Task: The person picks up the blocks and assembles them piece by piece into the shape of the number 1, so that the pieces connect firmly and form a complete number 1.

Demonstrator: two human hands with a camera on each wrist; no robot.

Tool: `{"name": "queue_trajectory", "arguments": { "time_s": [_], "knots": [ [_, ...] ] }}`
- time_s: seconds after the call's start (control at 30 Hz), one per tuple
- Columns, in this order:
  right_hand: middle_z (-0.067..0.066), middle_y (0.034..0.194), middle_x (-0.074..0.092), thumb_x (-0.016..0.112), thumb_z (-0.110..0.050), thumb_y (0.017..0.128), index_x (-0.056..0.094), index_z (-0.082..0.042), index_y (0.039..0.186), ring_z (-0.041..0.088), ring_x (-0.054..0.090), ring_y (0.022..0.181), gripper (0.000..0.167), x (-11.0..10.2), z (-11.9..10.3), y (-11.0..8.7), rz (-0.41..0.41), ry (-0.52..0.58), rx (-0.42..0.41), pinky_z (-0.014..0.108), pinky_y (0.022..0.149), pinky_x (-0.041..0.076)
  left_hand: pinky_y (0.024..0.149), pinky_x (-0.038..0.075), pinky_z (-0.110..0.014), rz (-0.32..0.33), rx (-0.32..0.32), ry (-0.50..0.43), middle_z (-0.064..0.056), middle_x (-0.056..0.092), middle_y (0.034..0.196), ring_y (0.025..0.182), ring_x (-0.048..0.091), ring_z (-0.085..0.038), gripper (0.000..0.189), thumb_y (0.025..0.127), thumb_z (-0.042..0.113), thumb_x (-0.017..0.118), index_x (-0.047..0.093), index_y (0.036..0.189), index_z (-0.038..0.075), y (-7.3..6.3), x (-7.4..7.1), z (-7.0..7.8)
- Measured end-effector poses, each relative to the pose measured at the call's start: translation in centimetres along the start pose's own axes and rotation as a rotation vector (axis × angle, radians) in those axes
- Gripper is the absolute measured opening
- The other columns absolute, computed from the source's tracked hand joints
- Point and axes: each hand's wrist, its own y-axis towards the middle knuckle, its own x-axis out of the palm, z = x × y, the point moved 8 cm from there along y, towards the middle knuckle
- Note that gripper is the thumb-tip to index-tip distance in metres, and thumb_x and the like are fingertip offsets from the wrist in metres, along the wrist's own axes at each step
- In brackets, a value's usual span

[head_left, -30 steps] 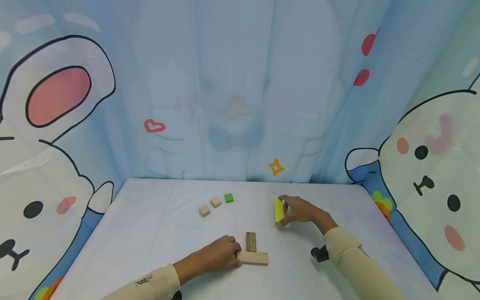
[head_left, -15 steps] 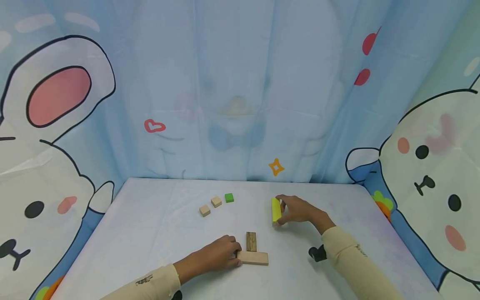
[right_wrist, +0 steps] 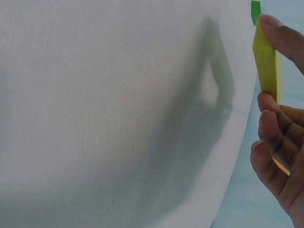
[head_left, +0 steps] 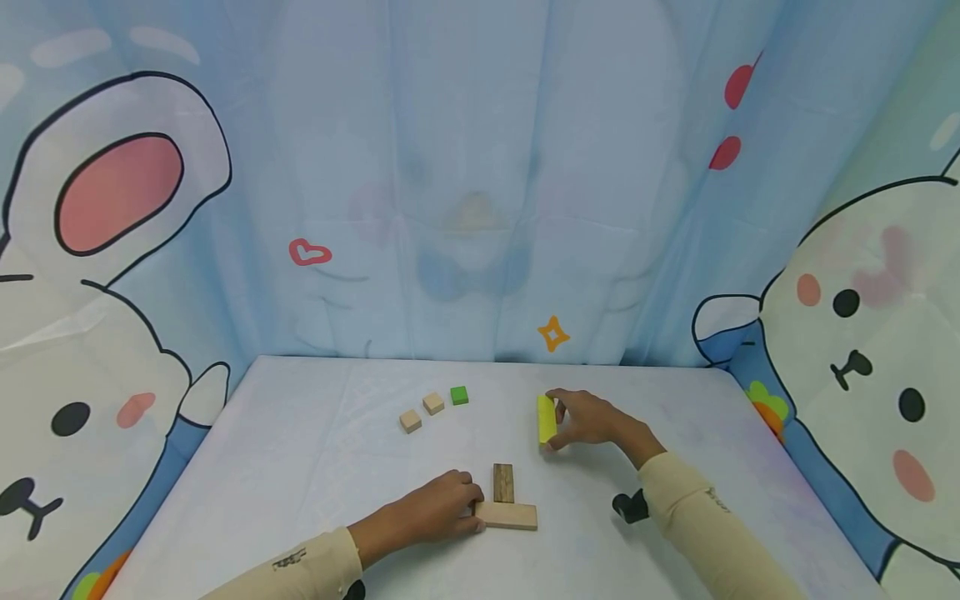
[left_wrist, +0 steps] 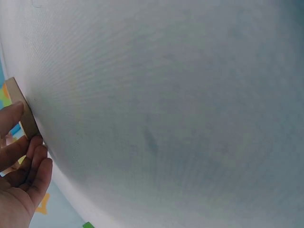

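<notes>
In the head view my right hand [head_left: 588, 419] pinches a long yellow block [head_left: 547, 420] between thumb and fingertips, one at each end. The right wrist view shows this yellow block [right_wrist: 267, 66] held over the table, the hand's shadow falling on the cloth. My left hand [head_left: 437, 506] pinches the left end of a flat pale wooden block [head_left: 512, 516] on the table. Its thumb and fingertips also meet the pale block [left_wrist: 26, 114] in the left wrist view. Just behind that block's middle is a darker brown wooden block [head_left: 503, 483], pointing away from me.
Two small pale wooden cubes [head_left: 410, 421] and a green cube [head_left: 459, 395] lie farther back, left of the yellow block. A white cloth covers the table [head_left: 300, 467]. Behind it hangs a blue curtain [head_left: 480, 167] with cartoon prints.
My right hand has moved a little to the left, carrying the yellow block. The left hand and the wooden blocks by it stay in place.
</notes>
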Motion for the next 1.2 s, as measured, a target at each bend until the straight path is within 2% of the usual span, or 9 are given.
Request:
{"name": "queue_trajectory", "arguments": {
  "time_s": [0.87, 1.2],
  "knots": [
    [-0.001, 0.098, 0.061, 0.09, -0.047, 0.068, 0.046, -0.003, 0.146, 0.016, 0.052, 0.086, 0.1, 0.2, -1.5, 0.5, 0.011, -0.005, -0.031, 0.031, 0.068, 0.044, 0.07, 0.046, -0.013, -0.001, -0.004, 0.01, 0.008, 0.065, 0.09, 0.077, 0.049, 0.003, 0.03, 0.091, 0.034, 0.075, 0.074, 0.111, 0.012, 0.2, 0.2, -0.3],
    [-0.001, 0.099, 0.061, 0.09, -0.049, 0.068, 0.046, -0.004, 0.146, 0.017, 0.052, 0.087, 0.1, 0.5, -2.4, 0.6, 0.002, -0.01, -0.017, 0.031, 0.069, 0.045, 0.07, 0.045, -0.012, -0.007, -0.003, 0.011, 0.009, 0.065, 0.09, 0.077, 0.048, 0.003, 0.031, 0.091, 0.034, 0.075, 0.074, 0.112, 0.012, 0.2, 0.3, -0.2]
  ]
}}
